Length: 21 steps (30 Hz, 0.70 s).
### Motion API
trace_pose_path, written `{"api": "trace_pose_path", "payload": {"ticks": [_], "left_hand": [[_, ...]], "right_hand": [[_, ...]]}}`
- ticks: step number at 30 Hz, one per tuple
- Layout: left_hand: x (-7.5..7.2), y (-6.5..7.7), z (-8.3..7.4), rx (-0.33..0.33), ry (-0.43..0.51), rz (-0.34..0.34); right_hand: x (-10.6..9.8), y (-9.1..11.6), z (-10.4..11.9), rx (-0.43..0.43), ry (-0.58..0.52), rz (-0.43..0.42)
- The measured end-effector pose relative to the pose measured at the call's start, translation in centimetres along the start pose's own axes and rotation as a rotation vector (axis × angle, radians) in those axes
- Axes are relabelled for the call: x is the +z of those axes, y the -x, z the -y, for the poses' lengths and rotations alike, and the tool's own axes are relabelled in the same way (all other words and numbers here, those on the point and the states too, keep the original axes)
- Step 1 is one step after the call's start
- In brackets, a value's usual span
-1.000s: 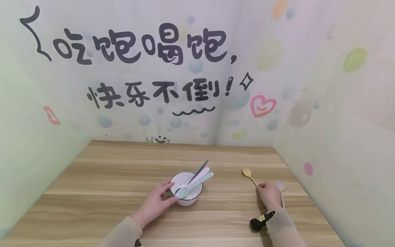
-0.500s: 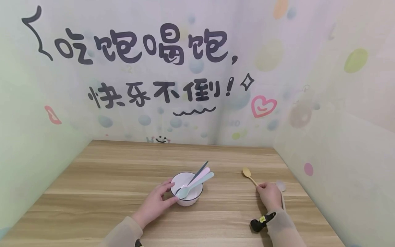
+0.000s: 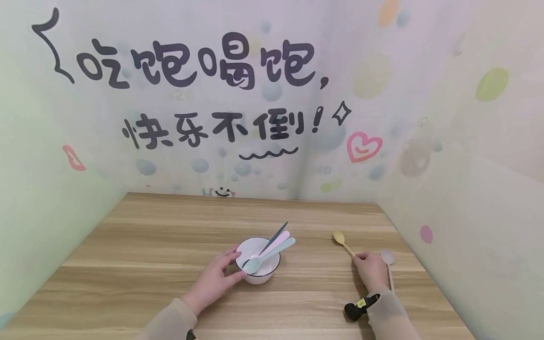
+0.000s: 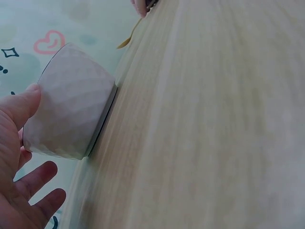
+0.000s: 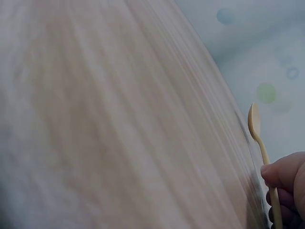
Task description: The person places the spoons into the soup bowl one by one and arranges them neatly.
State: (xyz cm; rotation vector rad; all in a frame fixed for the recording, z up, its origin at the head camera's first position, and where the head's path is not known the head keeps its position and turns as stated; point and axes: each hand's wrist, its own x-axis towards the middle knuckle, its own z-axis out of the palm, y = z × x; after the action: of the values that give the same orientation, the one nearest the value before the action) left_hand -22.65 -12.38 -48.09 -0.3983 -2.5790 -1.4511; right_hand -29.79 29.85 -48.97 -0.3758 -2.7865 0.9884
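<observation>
A white bowl (image 3: 260, 278) with a dark rim stands upright on the table, left of the right hand. My left hand (image 3: 216, 278) holds it at the rim from the left, thumb in front and fingers behind; two fingers stand off it in the left wrist view. Inside the bowl lean a light blue spoon (image 3: 276, 248), a pink handle (image 3: 281, 237) and a dark blue handle (image 3: 278, 231). My right hand (image 3: 371, 270) pinches a yellow spoon (image 3: 339, 237) by its handle, its head pointing away. In the right wrist view the yellow spoon (image 5: 255, 119) rises above the thumb.
Just right of my right hand lies a pale spoon (image 3: 387, 257), partly hidden by hand and sleeve. The wooden table (image 3: 178, 226) ends at a printed wall (image 3: 297, 170) behind and pale walls on both sides. A black wrist strap (image 3: 360, 307) sits at the right cuff.
</observation>
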Motion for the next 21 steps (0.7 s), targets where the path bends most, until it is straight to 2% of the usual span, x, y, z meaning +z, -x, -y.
{"api": "trace_pose_path", "payload": {"ticks": [14, 21], "left_hand": [[-0.1, 0.1, 0.0, 0.006, 0.01, 0.005], [-0.1, 0.1, 0.0, 0.001, 0.013, 0.006]], "right_hand": [[-0.2, 0.1, 1.2, 0.001, -0.046, 0.023], [-0.4, 0.2, 2.1, -0.045, -0.038, 0.015]]}}
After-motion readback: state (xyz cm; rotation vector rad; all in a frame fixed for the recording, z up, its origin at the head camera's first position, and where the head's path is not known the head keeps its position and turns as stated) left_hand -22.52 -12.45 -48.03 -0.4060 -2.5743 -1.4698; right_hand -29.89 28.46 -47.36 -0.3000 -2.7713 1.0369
